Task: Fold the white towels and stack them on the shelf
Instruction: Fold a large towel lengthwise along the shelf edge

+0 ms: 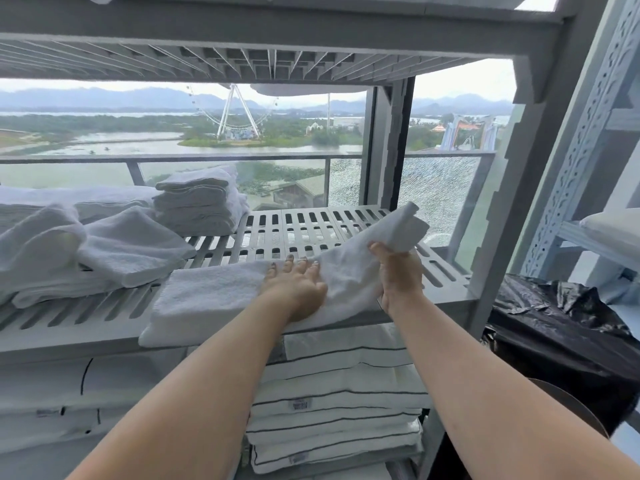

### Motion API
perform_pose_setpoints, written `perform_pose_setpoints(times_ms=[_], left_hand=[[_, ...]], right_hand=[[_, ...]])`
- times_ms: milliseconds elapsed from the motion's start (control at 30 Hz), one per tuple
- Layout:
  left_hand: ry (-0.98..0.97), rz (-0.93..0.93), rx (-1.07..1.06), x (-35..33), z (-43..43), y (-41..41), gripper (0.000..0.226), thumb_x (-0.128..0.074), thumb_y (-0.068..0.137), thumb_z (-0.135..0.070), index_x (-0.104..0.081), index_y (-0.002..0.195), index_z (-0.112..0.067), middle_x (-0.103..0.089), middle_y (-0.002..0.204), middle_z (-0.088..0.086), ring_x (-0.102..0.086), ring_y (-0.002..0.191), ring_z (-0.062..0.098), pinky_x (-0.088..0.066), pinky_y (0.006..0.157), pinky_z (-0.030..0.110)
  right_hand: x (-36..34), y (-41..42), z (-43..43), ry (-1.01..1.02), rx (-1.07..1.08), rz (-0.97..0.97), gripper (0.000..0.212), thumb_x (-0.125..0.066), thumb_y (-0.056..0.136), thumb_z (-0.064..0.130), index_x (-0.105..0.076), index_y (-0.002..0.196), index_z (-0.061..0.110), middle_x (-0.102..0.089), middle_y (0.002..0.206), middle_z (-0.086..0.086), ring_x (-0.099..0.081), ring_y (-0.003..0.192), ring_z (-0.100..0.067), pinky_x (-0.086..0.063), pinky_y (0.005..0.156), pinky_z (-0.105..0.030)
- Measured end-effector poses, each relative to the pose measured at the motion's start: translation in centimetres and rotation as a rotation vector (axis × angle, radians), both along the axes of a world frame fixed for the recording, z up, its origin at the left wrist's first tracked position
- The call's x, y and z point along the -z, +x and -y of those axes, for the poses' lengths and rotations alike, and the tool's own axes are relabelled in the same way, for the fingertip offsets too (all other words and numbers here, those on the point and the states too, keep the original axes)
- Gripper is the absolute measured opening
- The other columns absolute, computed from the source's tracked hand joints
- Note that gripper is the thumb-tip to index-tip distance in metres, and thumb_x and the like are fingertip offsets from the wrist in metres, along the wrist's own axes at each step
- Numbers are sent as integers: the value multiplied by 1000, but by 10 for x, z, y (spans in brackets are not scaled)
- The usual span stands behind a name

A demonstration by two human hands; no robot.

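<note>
A white towel (207, 299) lies across the front of the grey slatted shelf (304, 230), its near edge hanging over the shelf's rim. My left hand (298, 285) presses flat on the towel's middle with straight fingers. My right hand (398, 275) grips the towel's right end and holds it lifted above the shelf. At the back of the shelf stands a stack of folded white towels (201, 199). Loosely folded towels (86, 251) lie at the left.
The shelf below holds stacked white linens with dark stripes (336, 403). A black plastic bag (561, 334) sits at the right beside a perforated metal rack post (581, 133). Another shelf board (277, 57) runs overhead. A window is behind the shelf.
</note>
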State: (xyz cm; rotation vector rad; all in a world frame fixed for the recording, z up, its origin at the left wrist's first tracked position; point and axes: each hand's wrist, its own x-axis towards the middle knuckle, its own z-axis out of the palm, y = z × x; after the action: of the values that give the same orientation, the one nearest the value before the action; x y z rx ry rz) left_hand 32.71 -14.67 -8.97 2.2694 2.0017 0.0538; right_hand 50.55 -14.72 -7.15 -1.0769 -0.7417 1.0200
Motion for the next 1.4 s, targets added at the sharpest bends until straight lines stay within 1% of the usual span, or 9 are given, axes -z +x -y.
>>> perform_pose_setpoints(times_ms=[200, 267, 367, 600, 800, 900, 1033, 1167, 1400], left_hand=[[126, 64, 35, -8, 8, -28, 60, -31, 99, -41, -28, 155, -19, -17, 166, 1, -11, 153, 19, -5, 124, 49], [138, 20, 28, -3, 15, -35, 63, -27, 99, -54, -26, 155, -26, -13, 166, -1, -6, 154, 19, -2, 124, 49], [26, 33, 71, -8, 17, -39, 66, -31, 98, -63, -22, 157, -35, -7, 167, -3, 0, 154, 19, -2, 124, 49], [174, 295, -26, -35, 28, -103, 31, -60, 95, -33, -65, 126, -32, -58, 142, 1, -53, 128, 21, -36, 111, 33], [48, 299, -204, -24, 59, -170, 42, -60, 94, -44, -58, 136, -36, -23, 163, 9, -17, 151, 25, -11, 123, 42], [105, 539, -208, -10, 61, -166, 37, -56, 99, -27, -62, 135, -24, -25, 162, 9, -15, 152, 24, -9, 121, 32], [243, 1297, -462, -13, 68, -179, 45, -46, 103, -39, -59, 134, -10, -60, 131, 9, -54, 128, 29, -45, 98, 36], [86, 1737, -430, -6, 69, -199, 80, -25, 97, -69, -41, 149, -11, -38, 157, 11, -35, 145, 30, -21, 122, 47], [149, 1816, -427, -8, 61, -198, 45, -36, 105, -44, -54, 138, -18, -53, 133, -13, -49, 116, -5, -33, 100, 14]], right_hand=[[-30, -41, 5, 142, -7, 202, 22, -66, 74, 13, -65, 91, 27, -71, 76, 10, -68, 77, -11, -52, 66, -26], [-36, -60, 11, 188, -7, 305, 18, -62, 76, 11, -61, 85, 27, -66, 66, 12, -60, 61, 0, -44, 51, -13], [-39, -87, 19, 236, -8, 473, 18, -55, 81, 10, -55, 87, 27, -59, 68, 9, -55, 56, -5, -39, 46, -19], [-40, -100, 24, 323, -78, 704, 28, -47, 86, 8, -58, 104, 27, -57, 67, 10, -51, 51, -3, -34, 46, -20], [-36, -135, 39, 481, -229, 976, 56, -48, 86, 7, -52, 129, 43, -64, 96, 8, -61, 78, -15, -45, 60, -27], [-27, -155, 45, 482, -245, 1147, 57, -44, 88, 16, -47, 135, 47, -67, 114, 12, -64, 91, -14, -47, 67, -25], [-15, -179, 45, 518, -330, 1184, 57, -43, 86, 5, -55, 135, 31, -64, 129, 2, -59, 115, -19, -45, 80, -23], [1, -203, 50, 569, -418, 1342, 61, -43, 83, -1, -53, 139, 20, -55, 143, -7, -41, 140, -23, -38, 111, -34], [12, -224, 55, 565, -448, 1630, 57, -41, 87, -2, -47, 140, 17, -37, 155, -18, -28, 148, -30, -16, 124, -36]])
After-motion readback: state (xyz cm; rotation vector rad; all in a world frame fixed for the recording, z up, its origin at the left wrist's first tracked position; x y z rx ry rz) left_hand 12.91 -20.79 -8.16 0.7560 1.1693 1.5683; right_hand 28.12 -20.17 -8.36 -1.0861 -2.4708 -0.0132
